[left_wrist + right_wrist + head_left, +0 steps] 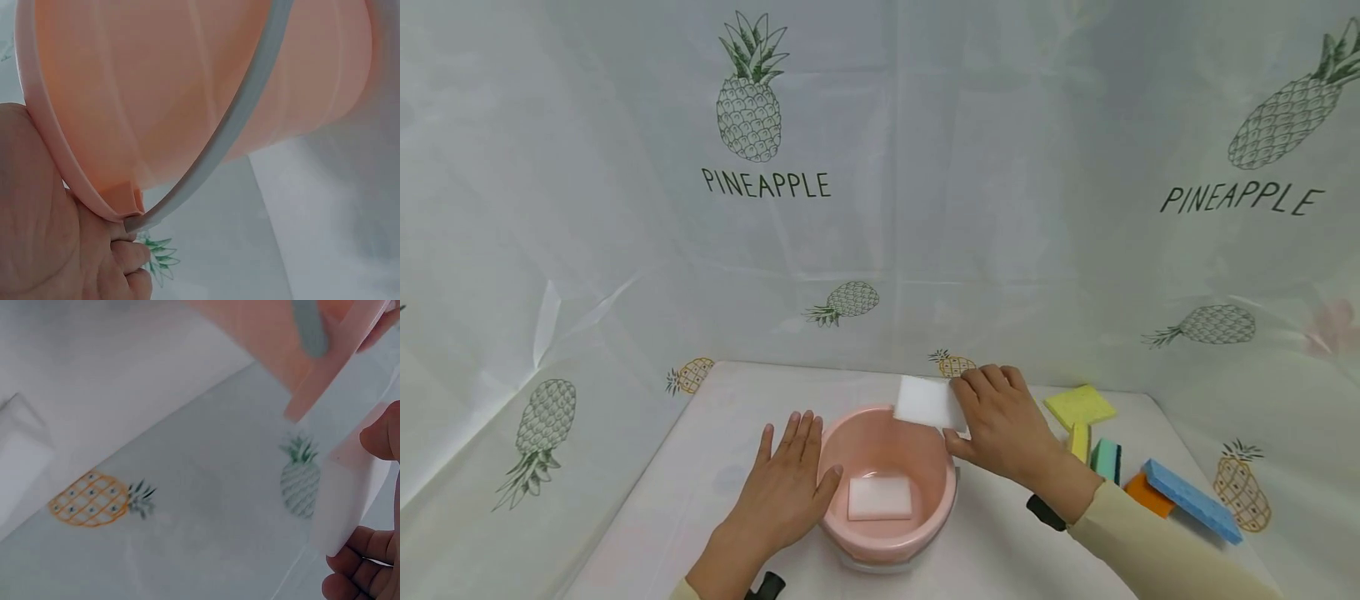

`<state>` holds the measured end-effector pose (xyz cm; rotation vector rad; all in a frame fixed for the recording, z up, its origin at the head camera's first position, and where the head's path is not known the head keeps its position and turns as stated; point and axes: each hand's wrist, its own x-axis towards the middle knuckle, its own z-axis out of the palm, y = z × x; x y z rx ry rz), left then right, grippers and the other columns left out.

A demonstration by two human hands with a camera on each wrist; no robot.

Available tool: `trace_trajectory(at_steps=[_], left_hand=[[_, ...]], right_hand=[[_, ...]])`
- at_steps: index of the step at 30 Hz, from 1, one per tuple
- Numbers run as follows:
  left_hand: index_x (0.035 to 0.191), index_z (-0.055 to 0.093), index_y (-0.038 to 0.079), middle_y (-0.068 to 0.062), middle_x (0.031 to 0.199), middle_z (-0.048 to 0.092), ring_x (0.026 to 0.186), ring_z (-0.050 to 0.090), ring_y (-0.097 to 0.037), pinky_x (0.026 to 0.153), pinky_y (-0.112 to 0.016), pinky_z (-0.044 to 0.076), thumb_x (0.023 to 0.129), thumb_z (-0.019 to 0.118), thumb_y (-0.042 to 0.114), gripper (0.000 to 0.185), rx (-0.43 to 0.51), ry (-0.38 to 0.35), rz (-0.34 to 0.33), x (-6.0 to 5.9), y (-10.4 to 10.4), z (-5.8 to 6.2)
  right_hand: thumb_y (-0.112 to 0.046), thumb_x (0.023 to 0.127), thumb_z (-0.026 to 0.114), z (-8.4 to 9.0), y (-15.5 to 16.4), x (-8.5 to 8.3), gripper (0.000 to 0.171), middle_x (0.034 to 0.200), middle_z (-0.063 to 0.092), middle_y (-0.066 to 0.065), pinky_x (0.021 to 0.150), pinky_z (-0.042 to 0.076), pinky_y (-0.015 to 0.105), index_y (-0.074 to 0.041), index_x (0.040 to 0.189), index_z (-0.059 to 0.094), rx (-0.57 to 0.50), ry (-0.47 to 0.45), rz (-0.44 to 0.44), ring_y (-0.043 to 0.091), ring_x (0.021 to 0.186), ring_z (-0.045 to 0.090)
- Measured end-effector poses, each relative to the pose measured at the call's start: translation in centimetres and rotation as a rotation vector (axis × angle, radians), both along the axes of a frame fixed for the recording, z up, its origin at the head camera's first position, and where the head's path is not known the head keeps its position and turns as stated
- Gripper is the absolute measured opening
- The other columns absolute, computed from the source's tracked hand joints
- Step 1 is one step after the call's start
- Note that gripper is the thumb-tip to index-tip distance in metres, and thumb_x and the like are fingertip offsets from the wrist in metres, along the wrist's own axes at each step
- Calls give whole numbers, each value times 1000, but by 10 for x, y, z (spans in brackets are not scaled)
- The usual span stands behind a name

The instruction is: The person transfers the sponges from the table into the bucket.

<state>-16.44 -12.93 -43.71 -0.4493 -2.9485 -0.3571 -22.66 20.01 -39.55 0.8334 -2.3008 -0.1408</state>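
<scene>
From the head view, my left hand (786, 483) lies flat and open against the left side of the pink bucket (887, 533), which I judge steadies it, while my right hand (1000, 425) pinches a white sponge (925, 402) over the far rim; a second white sponge (880, 497) lies on the bucket's bottom and coloured sponges (1150, 479) wait on the table (1000, 550) to the right. The left wrist view shows the bucket's wall (187, 87) and grey handle (237, 137) against my palm. The right wrist view shows fingertips (356, 575) gripping the sponge's edge (344, 487).
</scene>
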Motion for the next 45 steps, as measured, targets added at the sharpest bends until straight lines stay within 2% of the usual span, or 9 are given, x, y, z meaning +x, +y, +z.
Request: trace_trajectory(at_steps=[7,13,28,40,45], left_hand=[[162,34,-5,-22,170,31,161,24,-39,128,-67,14,110,48,49,76,5,-3,5,1,0,-1],[160,36,-6,-24,169,34,160,27,-40,128,-67,15,109,49,48,76,13,18,2,1,0,-3],[162,33,-4,-23,170,32,161,25,-38,129,-64,14,111,43,49,75,-5,-20,7,0,-1,-1],[162,34,-5,-23,169,34,160,27,-38,129,-64,16,110,45,47,74,4,-2,9,-2,-1,-4],[161,35,-6,-23,169,35,160,27,-38,129,-64,16,110,47,46,74,12,-2,8,-2,-1,-3]], right_hand=[[-48,82,66,-4,-31,4,54,109,63,8,91,46,48,-4,114,62,60,-18,69,30,100,54],[-53,82,70,-12,-44,5,54,104,62,5,89,44,44,-7,109,61,88,-42,91,27,95,52],[-57,83,71,-23,-60,4,51,100,62,3,84,41,39,-11,102,65,180,-191,101,23,90,51],[-60,83,70,-25,-68,1,48,91,61,-1,81,39,38,-14,96,65,269,-210,112,20,85,48],[-63,83,69,-26,-70,1,50,93,61,-1,81,38,37,-15,97,67,299,-224,112,20,86,48]])
